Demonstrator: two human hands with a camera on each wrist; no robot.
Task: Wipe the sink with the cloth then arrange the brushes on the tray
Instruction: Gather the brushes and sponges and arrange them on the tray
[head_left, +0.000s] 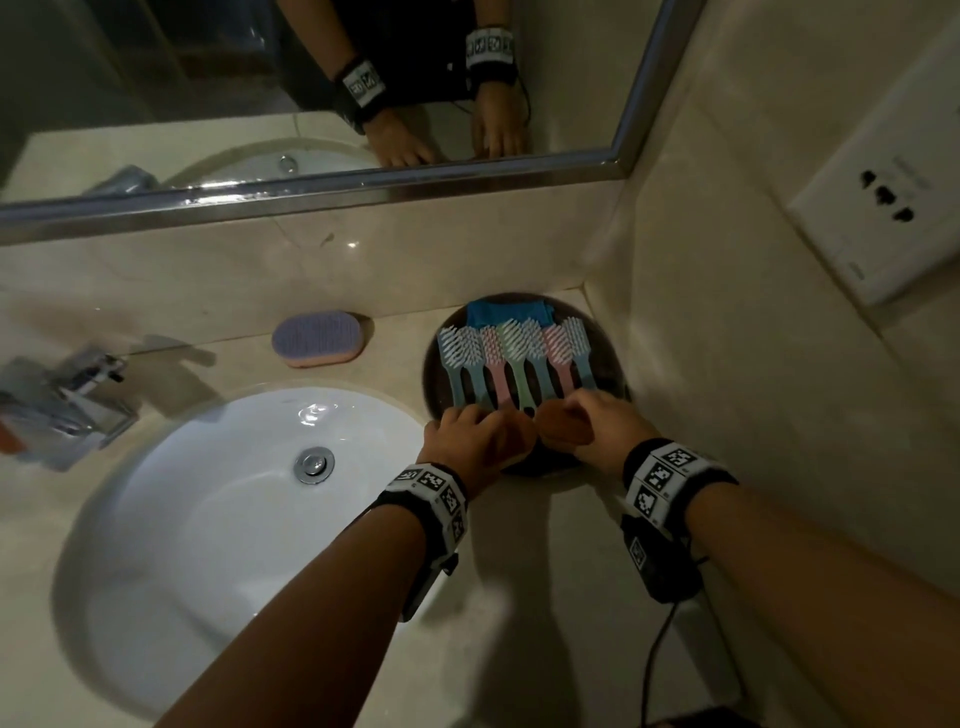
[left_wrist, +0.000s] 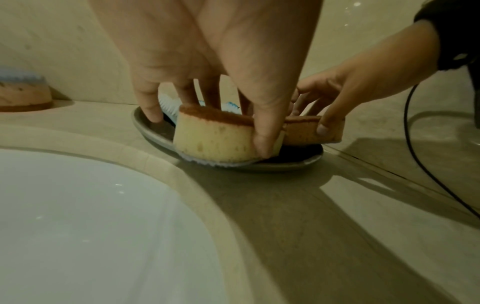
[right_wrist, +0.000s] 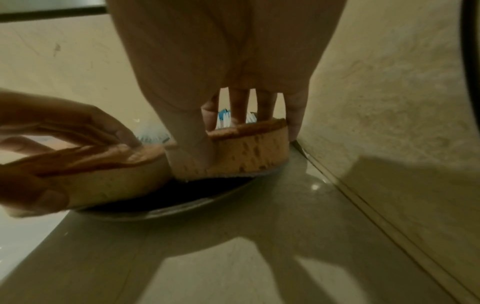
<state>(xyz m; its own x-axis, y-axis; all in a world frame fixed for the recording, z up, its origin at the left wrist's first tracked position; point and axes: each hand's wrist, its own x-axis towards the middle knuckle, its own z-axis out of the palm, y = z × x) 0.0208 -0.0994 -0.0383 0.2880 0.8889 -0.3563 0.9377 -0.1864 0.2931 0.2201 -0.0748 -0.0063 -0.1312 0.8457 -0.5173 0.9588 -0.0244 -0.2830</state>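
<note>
A dark round tray (head_left: 616, 358) sits on the counter in the corner, right of the sink (head_left: 208, 519). Several long-handled brushes (head_left: 511, 358) lie side by side on it, with a folded blue cloth (head_left: 506, 312) behind them. At the tray's near edge, my left hand (head_left: 480, 436) grips an oval sponge brush (left_wrist: 213, 139), bristles down, thumb on its near side. My right hand (head_left: 582, 421) grips a second sponge brush (right_wrist: 249, 154) just to the right of the first. Both sponge brushes touch or hover just over the tray (left_wrist: 285, 165); the hands hide most of them in the head view.
A third sponge brush (head_left: 318, 339), purple bristles up, lies on the counter by the back wall. The faucet (head_left: 67, 395) stands at the left and the drain (head_left: 313, 464) in the basin. A wall with a socket (head_left: 883, 197) closes the right side. A black cable (head_left: 654, 660) hangs from my right wrist.
</note>
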